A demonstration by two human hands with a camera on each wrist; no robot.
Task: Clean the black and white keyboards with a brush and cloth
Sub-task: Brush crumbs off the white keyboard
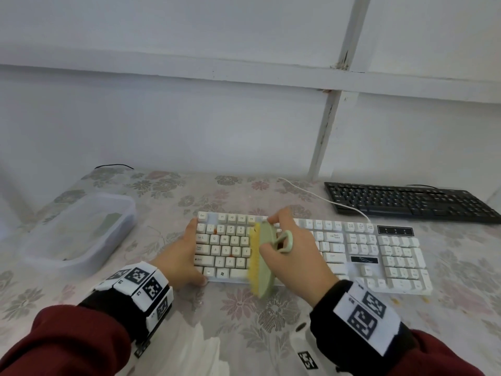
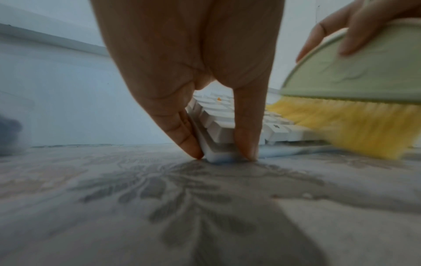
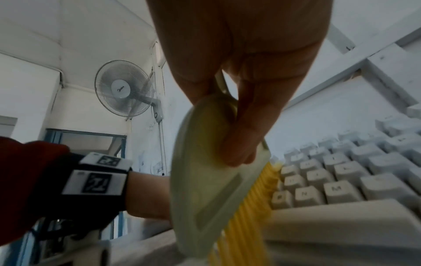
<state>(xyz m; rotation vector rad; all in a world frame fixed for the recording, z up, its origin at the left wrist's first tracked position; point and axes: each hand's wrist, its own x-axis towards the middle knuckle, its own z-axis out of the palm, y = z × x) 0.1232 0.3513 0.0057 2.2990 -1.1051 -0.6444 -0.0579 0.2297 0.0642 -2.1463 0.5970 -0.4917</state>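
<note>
A white keyboard [image 1: 360, 256] lies across the middle of the table, with small orange crumbs among its left keys. My right hand [image 1: 291, 256] grips a pale green brush [image 1: 265, 270] with yellow bristles [image 1: 254, 256], which rest on the keys near the keyboard's middle. The brush [image 3: 205, 180] stands on edge over the white keys [image 3: 337, 181]. My left hand [image 1: 187, 256] holds the keyboard's left end, with its thumb and a finger [image 2: 247, 126] clamping the near left corner [image 2: 214, 153]. The black keyboard [image 1: 412, 202] sits at the back right, untouched.
A clear plastic tub [image 1: 78, 229] stands at the left of the flowered tablecloth [image 1: 238, 308]. A white cloth [image 1: 200, 351] lies at the near edge between my arms. A white cable [image 1: 322, 196] runs from the white keyboard towards the wall. Crumbs [image 1: 397, 301] dot the table at the right.
</note>
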